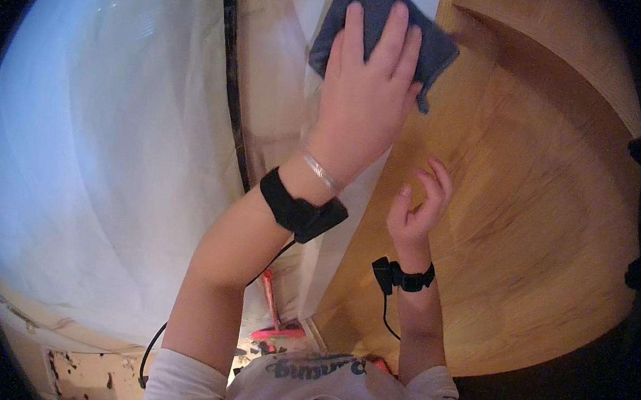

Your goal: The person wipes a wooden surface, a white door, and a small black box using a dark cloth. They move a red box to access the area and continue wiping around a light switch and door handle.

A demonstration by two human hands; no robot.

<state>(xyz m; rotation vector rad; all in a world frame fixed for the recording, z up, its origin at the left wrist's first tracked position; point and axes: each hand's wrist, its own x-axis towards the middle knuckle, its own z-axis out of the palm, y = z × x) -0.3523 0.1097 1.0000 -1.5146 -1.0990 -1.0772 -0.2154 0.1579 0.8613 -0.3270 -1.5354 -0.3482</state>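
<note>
My left hand (361, 104) lies spread over a folded dark grey-blue cloth (437, 51), back of the hand towards me. It presses the cloth against a white vertical strip (346, 228), at the edge of a wood-grain panel (515, 221). The thumb is tucked at the cloth's right lower side. Lower and to the right, my right hand (421, 205) holds nothing; its fingers are loosely curled and apart in front of the wood-grain panel. Whether it touches the panel, I cannot tell. Both wrists wear black straps with cabled devices.
A large pale, whitish surface (137, 163) fills the left, bordered by a dark narrow strip (234, 87). Below stands a red-pink long-handled tool (278, 333), perhaps a squeegee or broom. Small dark objects lie near it. A curved wooden edge (567, 50) is at upper right.
</note>
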